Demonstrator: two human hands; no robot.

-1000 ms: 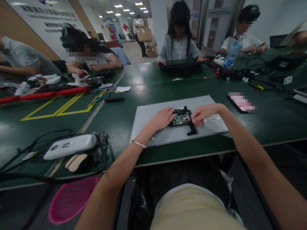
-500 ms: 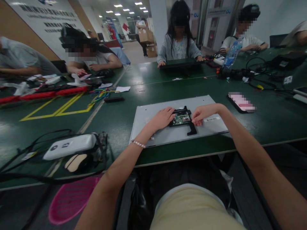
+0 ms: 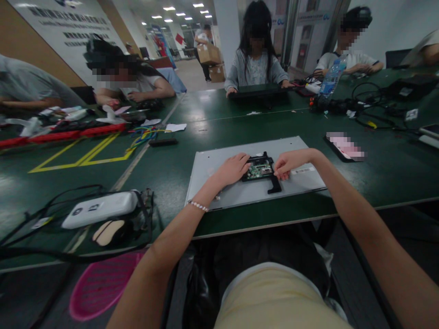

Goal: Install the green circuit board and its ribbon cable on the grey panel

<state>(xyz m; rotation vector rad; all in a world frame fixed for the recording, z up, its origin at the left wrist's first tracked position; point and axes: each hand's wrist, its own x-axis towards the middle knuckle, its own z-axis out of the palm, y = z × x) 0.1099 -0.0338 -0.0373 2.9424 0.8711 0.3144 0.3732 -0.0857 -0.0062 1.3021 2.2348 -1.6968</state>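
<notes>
A flat grey metal panel (image 3: 219, 183) lies on the green table in front of me. On its middle sits a black plastic bracket (image 3: 273, 184) around a green circuit board (image 3: 258, 170). My left hand (image 3: 233, 169) is closed over the bracket's left side, fingers pointing toward the board. At the right edge of the board, my right hand (image 3: 286, 163) is bent down with thumb and fingertips pinched together. Whatever lies between those fingertips is too small to make out. A white label (image 3: 303, 171) shows on the panel beside the right hand.
Right of the panel lies a phone (image 3: 345, 147). A white power bank-like device (image 3: 101, 209), a mouse (image 3: 112, 232) and black cables are at left. A pink basket (image 3: 103, 285) is below the table edge. Co-workers sit across, near a water bottle (image 3: 332, 80).
My hands, the bracket and the panel look unmoved. In the background, the person carrying a cardboard box has shifted slightly, and the hands of a co-worker at left have moved a little.
</notes>
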